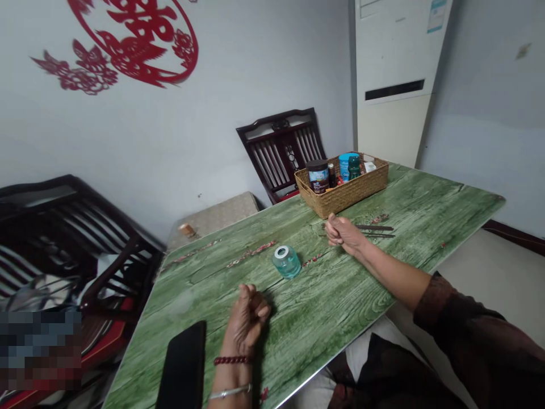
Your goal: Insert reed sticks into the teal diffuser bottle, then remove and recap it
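Note:
My left hand (247,318) rests on the green wood-grain table (426,221) near its front edge, fingers curled loosely with nothing visible in them. A red bead bracelet and a silver bangle circle that wrist. My right hand (343,234) reaches across the table and is closed around dark thin sticks (377,230), which lie along the tabletop to its right. A small teal glass bottle (286,261) stands between the two hands. A black phone (183,366) lies just left of my left wrist.
A wicker basket (344,193) with jars and bottles sits at the table's far side. Dark wooden chairs stand behind the table (283,150) and at the left (76,238). A white floor-standing air conditioner (394,79) fills the back corner.

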A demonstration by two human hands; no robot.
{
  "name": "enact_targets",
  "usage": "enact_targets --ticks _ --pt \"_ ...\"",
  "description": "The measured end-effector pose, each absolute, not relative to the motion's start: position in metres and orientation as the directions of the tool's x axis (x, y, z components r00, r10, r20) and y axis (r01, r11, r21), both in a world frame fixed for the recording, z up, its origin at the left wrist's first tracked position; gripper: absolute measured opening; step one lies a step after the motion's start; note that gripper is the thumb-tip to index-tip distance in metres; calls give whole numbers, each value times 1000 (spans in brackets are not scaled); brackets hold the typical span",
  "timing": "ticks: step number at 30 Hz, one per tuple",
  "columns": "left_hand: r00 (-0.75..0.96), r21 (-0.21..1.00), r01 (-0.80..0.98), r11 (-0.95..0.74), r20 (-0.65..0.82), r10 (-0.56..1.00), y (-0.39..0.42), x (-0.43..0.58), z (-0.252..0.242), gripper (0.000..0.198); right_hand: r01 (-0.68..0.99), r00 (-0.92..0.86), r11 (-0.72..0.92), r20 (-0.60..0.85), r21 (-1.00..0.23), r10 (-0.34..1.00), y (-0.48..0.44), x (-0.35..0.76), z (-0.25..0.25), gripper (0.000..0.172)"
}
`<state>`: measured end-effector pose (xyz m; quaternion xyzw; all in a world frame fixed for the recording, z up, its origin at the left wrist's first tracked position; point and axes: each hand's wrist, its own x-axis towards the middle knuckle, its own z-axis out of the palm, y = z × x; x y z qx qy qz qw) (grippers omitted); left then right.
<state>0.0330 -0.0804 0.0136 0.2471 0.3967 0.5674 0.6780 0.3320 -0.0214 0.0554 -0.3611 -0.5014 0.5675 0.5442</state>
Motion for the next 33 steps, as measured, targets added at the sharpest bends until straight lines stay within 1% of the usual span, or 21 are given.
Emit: enact_targets --ticks 2,4,6,8,11,17,20,23,25,26,27,29,30,31,33 --pt "40 818 -522 242 -260 965 -82 41 9 63 -250 -172 54 99 -967 980 -30 330 46 75" --pt "22 868 -436 238 -254 967 -81 49 6 65 -216 -202 -7 38 -976 979 -35 322 27 75" --pt "-11 917 -333 218 -235 972 -81 56 3 67 -141 -229 -69 -36 -988 973 -38 311 4 73" --pt "-55 953 -237 187 -205 977 -80 60 1 68 -36 -231 -84 -73 -996 970 -40 302 -16 71" --pt "-96 978 -147 150 -165 982 -79 63 -2 67 66 -207 -39 -52 -997 977 -41 297 -27 70" --pt "-98 987 -105 125 -136 986 -81 66 -6 67 111 -211 34 9 -993 977 -48 299 -16 73" --pt "-95 988 -91 125 -134 986 -81 64 -5 67 143 -192 36 7 -989 981 -50 298 -14 71" --pt "-113 994 -81 78 -87 990 -71 56 6 60 232 -189 69 25 -970 982 -45 295 -7 62" --pt "-144 997 -83 -3 -9 990 -57 51 18 56 319 -182 112 55 -941 982 -37 289 2 48" --pt "-166 995 -86 -58 43 985 -49 50 24 56 352 -177 139 79 -926 981 -31 284 6 43" --pt "-174 986 -74 -147 132 976 -41 50 29 57 370 -179 169 108 -914 978 -25 279 10 50" --pt "-128 958 -36 -286 279 952 -26 56 34 61 361 -211 239 171 -902 963 -13 264 13 78" --pt "-92 944 -23 -329 326 941 -21 60 33 62 346 -236 269 194 -899 952 -7 257 12 88" --pt "-56 936 -16 -353 351 935 -16 65 30 63 335 -258 285 203 -898 945 -1 249 9 94" --pt "27 935 -13 -353 354 935 -12 72 21 63 336 -282 285 193 -898 940 6 237 0 99"
